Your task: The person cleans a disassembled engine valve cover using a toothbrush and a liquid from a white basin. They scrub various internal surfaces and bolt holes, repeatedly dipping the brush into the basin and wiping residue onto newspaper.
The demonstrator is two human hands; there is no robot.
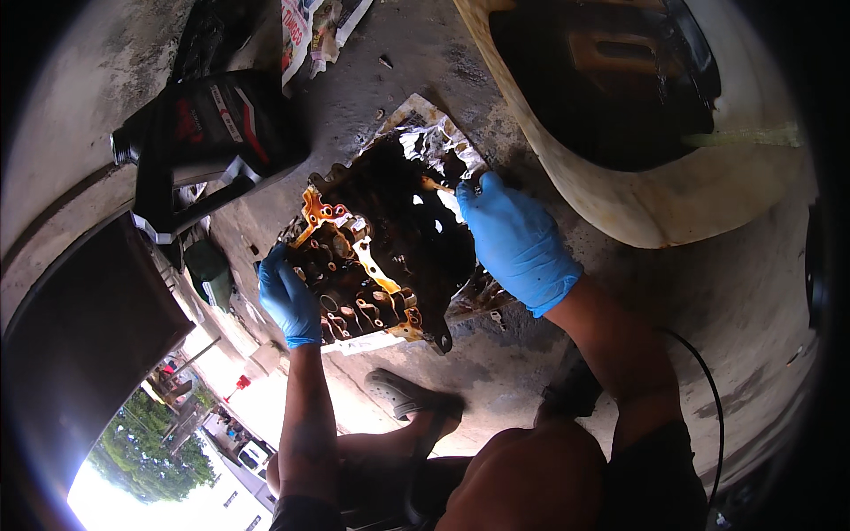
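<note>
An oily cylinder head (382,265), dark with amber-stained metal, lies tilted on the ground in front of me. My left hand (289,296), in a blue glove, grips its left edge with the fingers curled over the side. My right hand (513,234), gloved too, is over the right side of the part, its fingers pinched together. A slim tan stick-like thing (434,184) juts from those fingertips toward the dark, oil-covered area; its kind does not show. Under the part lies a crumpled, oil-soaked sheet (425,115), silvery white in places.
A black oil jug (212,133) lies at the left, near a dark green container (208,273). A cut-open whitish plastic tub (611,208) with dark oil inside stands at the far right. Printed paper (319,40) lies at the back. My clog (407,394) is close below the part.
</note>
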